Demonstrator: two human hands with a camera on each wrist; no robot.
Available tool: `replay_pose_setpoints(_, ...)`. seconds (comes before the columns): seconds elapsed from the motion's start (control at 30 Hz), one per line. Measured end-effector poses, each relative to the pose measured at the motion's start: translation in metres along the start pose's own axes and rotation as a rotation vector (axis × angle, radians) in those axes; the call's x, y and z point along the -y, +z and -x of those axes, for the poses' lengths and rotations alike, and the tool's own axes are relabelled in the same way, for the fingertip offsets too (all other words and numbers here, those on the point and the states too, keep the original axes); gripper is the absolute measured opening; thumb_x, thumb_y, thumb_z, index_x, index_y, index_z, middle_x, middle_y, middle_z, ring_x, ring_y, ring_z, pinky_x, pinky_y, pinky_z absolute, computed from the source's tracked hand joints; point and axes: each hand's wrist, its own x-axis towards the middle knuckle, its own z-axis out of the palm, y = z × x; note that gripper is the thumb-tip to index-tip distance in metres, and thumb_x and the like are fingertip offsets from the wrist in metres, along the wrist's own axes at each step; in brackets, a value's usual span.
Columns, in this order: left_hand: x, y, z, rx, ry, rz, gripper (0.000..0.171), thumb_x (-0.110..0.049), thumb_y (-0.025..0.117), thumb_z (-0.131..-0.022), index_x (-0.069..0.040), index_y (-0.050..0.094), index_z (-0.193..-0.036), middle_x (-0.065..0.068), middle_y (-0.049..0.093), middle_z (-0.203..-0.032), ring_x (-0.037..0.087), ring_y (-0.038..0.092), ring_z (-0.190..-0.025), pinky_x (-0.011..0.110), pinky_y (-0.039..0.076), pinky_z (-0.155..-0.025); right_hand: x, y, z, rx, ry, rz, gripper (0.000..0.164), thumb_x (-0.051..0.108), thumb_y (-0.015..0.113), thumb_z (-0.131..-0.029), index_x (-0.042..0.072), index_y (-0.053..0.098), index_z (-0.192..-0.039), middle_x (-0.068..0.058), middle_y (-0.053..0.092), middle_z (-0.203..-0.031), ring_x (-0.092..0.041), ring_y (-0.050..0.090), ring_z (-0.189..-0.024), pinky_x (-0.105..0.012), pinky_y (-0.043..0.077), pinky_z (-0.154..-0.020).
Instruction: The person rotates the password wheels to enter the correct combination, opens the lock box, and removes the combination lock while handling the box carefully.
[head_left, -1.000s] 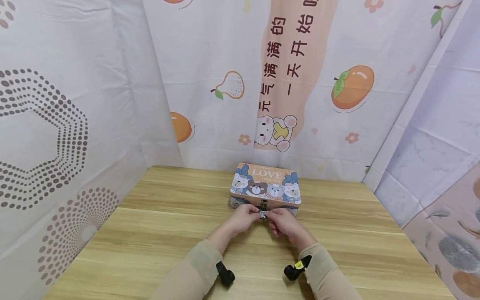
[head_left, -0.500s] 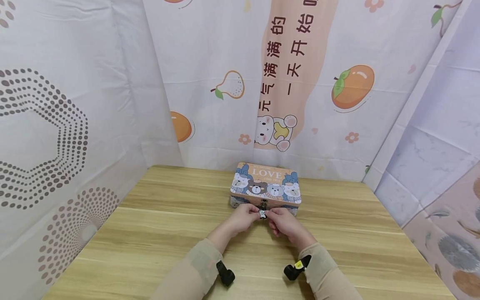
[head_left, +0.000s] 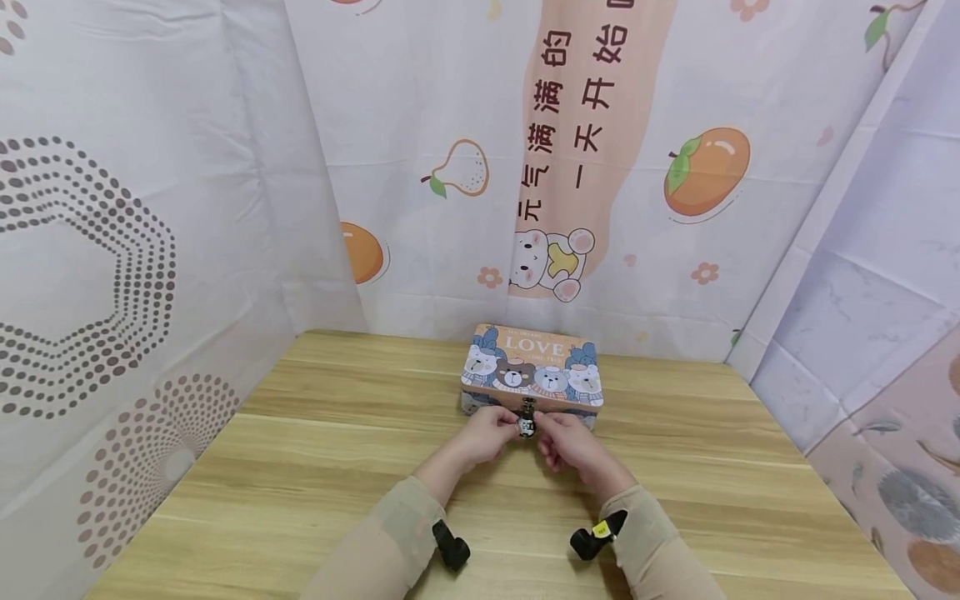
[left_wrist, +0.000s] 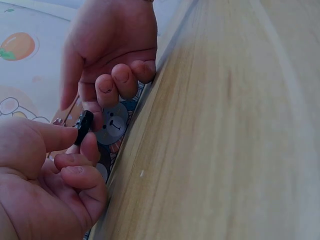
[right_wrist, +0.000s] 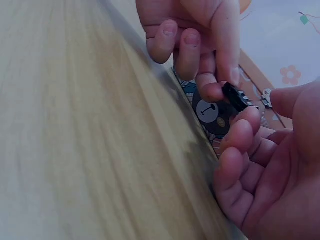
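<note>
A small black combination padlock (head_left: 527, 427) with number dials hangs at the brass-coloured latch (head_left: 528, 407) on the front of a tin box (head_left: 531, 367). The box lid is down and printed with cartoon bears and "LOVE". My left hand (head_left: 483, 435) pinches the padlock (left_wrist: 84, 124) between thumb and index finger from the left. On the other side, my right hand (head_left: 572, 446) has its index fingertip against the padlock (right_wrist: 236, 97), while the thumb stands apart from it. The right hand's other fingers are loosely bent. The digits on the dials are too small to read.
The box stands near the back of a wood-grain table (head_left: 360, 500). A printed fabric curtain (head_left: 420, 100) hangs close behind, with more cloth at both sides. A black camera (head_left: 450, 547) is strapped to the left wrist and another (head_left: 596, 535) to the right.
The right thumb has lifted off the padlock's face and drawn slightly up and right, showing more of the padlock. The left hand and the box have stayed in place.
</note>
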Motion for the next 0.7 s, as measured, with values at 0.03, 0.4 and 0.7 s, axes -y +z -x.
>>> replay_pose_setpoints(0.03, 0.000, 0.000, 0.000, 0.001, -0.002, -0.002, 0.016, -0.008, 0.060, -0.100, 0.003, 0.065, -0.111, 0.006, 0.067, -0.090, 0.009, 0.041, -0.048, 0.023, 0.037, -0.043, 0.001, -0.001, 0.001, -0.002, 0.002, -0.010, 0.043, 0.037, 0.049, -0.107, -0.003, 0.057, -0.095, -0.005, 0.055, -0.066, -0.015, 0.051, -0.052, -0.027, 0.045, -0.049)
replay_pose_setpoints(0.4, -0.001, -0.001, 0.000, -0.002, 0.007, -0.015, 0.018, -0.007, 0.060, -0.100, 0.005, 0.065, -0.113, 0.005, 0.069, -0.091, 0.009, 0.041, -0.049, 0.023, 0.037, -0.045, 0.004, -0.015, 0.002, 0.007, 0.028, -0.070, 0.045, 0.037, 0.048, -0.108, -0.004, 0.060, -0.123, -0.005, 0.056, -0.070, -0.014, 0.052, -0.056, -0.026, 0.043, -0.052)
replay_pose_setpoints(0.7, 0.002, 0.000, -0.002, -0.005, 0.005, -0.023, 0.016, -0.008, 0.060, -0.101, 0.003, 0.065, -0.111, 0.003, 0.067, -0.089, 0.009, 0.041, -0.049, 0.023, 0.038, -0.044, 0.009, -0.021, 0.008, 0.030, 0.005, -0.031, 0.046, 0.033, 0.048, -0.108, -0.008, 0.057, -0.126, -0.005, 0.056, -0.071, -0.012, 0.051, -0.056, -0.025, 0.043, -0.052)
